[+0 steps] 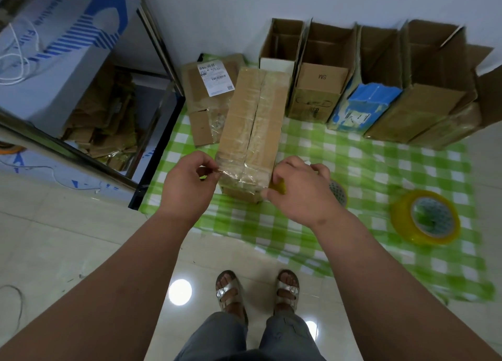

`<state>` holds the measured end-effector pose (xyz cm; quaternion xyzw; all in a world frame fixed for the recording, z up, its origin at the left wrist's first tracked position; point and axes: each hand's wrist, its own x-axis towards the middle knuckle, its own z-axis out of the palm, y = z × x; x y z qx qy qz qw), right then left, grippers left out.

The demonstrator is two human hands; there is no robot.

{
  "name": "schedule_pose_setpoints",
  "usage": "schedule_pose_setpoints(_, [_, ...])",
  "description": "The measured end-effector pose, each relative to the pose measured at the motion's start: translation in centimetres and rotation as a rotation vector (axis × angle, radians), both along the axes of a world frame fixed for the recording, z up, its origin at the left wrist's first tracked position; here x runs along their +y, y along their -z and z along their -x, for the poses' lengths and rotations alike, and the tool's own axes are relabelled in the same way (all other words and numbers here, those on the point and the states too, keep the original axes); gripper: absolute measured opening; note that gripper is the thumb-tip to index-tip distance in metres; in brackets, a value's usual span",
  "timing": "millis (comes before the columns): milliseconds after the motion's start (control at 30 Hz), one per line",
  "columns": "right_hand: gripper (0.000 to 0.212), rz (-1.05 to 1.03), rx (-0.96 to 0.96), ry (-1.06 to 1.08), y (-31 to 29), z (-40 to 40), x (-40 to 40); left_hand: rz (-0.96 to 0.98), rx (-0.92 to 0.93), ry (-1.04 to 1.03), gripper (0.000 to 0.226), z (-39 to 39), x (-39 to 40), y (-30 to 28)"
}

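In the head view, the left hand had thumb and forefinger pinched on the free end of a strip of clear tape. The strip ran from those fingertips across the near end of the cardboard box. The right hand was curled round a tape roll. The roll's yellow edge showed just under the fingers, against the box's near right corner, and part of its core showed behind the knuckles. The box lay lengthwise between the two hands and stretched away from the fingertips. Its top seam was taped, and it rested on a green checked cloth. A second tape roll lay on the cloth well to the right of the right hand's fingers. Far beyond both sets of fingers, open cartons stood in a row along the wall. A flattened carton with a label lay ahead of the left fingertips, just left of the box.
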<state>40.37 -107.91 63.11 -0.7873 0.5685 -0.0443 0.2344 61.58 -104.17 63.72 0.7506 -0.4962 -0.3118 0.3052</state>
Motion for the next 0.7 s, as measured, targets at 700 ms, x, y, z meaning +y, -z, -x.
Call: schedule_pose_setpoints(700, [0.072,0.108,0.234,0.234,0.4,-3.0,1.0,-0.014,-0.209,0.149,0.025,-0.5,-1.7,0.5])
